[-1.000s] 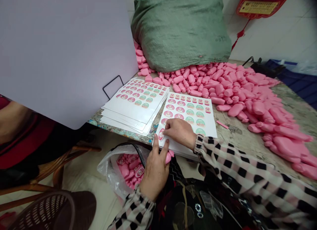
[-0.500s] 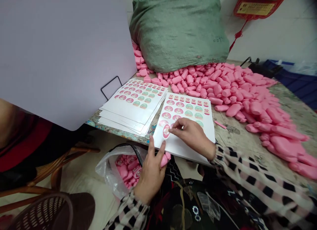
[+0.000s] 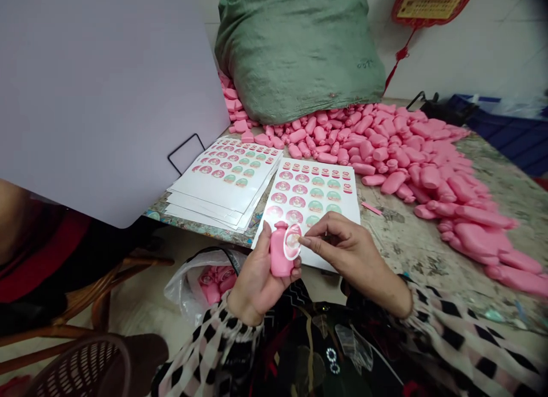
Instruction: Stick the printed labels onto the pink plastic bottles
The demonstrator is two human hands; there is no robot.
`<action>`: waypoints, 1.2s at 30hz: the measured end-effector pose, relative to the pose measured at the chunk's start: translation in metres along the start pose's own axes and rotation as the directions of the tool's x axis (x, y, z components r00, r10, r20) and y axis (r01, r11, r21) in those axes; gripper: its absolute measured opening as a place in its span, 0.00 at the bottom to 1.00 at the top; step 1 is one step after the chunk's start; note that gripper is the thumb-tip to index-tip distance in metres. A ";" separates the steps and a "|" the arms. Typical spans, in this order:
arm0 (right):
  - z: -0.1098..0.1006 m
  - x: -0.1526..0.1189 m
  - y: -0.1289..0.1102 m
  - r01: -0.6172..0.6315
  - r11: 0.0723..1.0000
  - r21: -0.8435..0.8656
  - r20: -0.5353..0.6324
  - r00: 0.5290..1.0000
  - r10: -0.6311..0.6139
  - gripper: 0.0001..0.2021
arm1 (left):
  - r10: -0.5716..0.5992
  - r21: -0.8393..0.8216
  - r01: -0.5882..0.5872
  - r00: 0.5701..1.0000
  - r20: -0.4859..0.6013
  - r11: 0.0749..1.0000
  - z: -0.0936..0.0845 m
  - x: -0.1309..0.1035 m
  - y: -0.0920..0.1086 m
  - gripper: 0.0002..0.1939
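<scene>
By the tabletop's near edge (image 3: pixel 201 226), left fingers (image 3: pixel 262 238) clamped a pink bottle (image 3: pixel 278 260), neck away — right fingers (image 3: pixel 320 247), just right, pinched a label (image 3: pixel 290 247).

Just ahead of the right hand (image 3: pixel 351 251), the flat sticker sheets (image 3: pixel 317 183) leave open air above them. Farther ahead, the heap of pink bottles (image 3: pixel 398 152) blocks a low reach, with the green sack (image 3: pixel 299 52) towering behind. Right of that hand, bare tabletop (image 3: pixel 398 231) offers a low lane. Ahead and left of the left hand (image 3: pixel 257 280), the grey panel (image 3: pixel 107 94) stands in the way.
</scene>
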State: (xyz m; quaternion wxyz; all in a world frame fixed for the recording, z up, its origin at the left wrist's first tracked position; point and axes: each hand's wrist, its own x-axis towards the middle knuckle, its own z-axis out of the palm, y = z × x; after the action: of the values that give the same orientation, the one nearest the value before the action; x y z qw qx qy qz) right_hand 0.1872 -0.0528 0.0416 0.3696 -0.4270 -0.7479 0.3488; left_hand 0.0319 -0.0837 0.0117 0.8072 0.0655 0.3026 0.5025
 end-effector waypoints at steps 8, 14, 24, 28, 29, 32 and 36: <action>-0.005 -0.009 0.007 0.039 0.998 -0.056 0.044 0.998 -0.037 0.06 | -0.047 0.052 0.042 0.994 0.096 0.998 0.005 0.010 -0.009 0.24; -0.005 -0.010 0.007 0.061 0.997 -0.049 0.073 0.996 -0.057 0.06 | -0.051 0.070 0.044 0.994 0.093 0.997 0.005 0.010 -0.010 0.25; -0.004 -0.013 0.011 0.053 0.995 -0.084 0.080 0.996 -0.046 0.06 | -0.019 0.136 0.007 0.996 0.088 0.991 0.009 0.009 -0.011 0.27; -0.006 -0.014 0.013 0.027 0.992 -0.124 0.068 0.997 -0.018 0.08 | 0.009 0.267 -0.034 0.996 0.093 0.963 0.009 0.003 -0.009 0.27; -0.007 -0.014 0.013 0.021 0.991 -0.131 0.075 0.997 -0.011 0.08 | 0.014 0.325 -0.047 0.995 0.103 0.944 0.009 0.001 -0.008 0.24; -0.007 -0.017 0.012 0.022 0.989 -0.149 0.091 0.996 -0.009 0.09 | 0.003 0.481 -0.068 0.991 0.135 0.874 0.010 -0.004 -0.006 0.24; -0.013 -0.017 0.018 0.028 0.982 -0.185 0.173 0.985 0.005 0.09 | -0.058 0.566 -0.034 0.988 0.144 0.824 0.009 -0.006 -0.004 0.27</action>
State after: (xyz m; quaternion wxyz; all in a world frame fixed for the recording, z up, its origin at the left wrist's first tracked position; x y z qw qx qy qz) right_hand 0.2115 -0.0588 0.0285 0.2638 -0.4236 -0.8089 0.3108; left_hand 0.0380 -0.0892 0.0195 0.7757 0.3388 0.3747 0.3782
